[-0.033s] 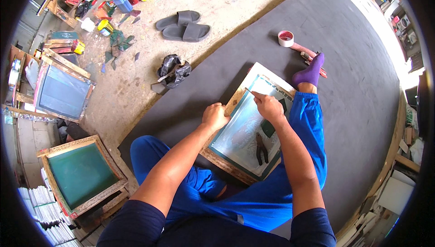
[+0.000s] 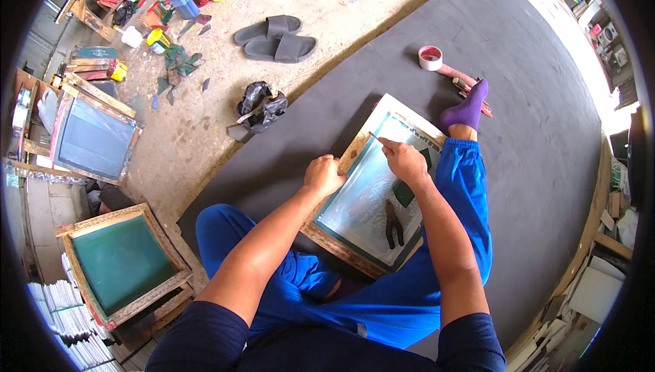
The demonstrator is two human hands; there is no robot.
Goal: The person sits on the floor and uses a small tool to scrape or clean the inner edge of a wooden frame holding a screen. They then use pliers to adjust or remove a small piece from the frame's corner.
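A wooden-framed printing screen (image 2: 351, 257) lies tilted across my lap, with pale mesh and a teal border. My left hand (image 2: 324, 175) is closed around the left rail of its frame. Over the upper part of the mesh, my right hand (image 2: 406, 162) is closed on a thin tool (image 2: 373, 136); its tip points at the left rail, and its kind is too small to tell. Dark-handled pliers (image 2: 392, 227) rest on the mesh below my right hand. Beside them lies a dark green scrap (image 2: 403, 193), partly covered by my right forearm.
I sit on a dark grey platform (image 2: 532, 153). A tape roll (image 2: 430, 58) and red-handled tools lie by my purple-socked foot (image 2: 467, 107). A black plastic bag (image 2: 263, 107) and sandals (image 2: 281, 39) are beyond the left edge. Other framed screens (image 2: 123, 263) stand at left, near paint containers (image 2: 184, 5).
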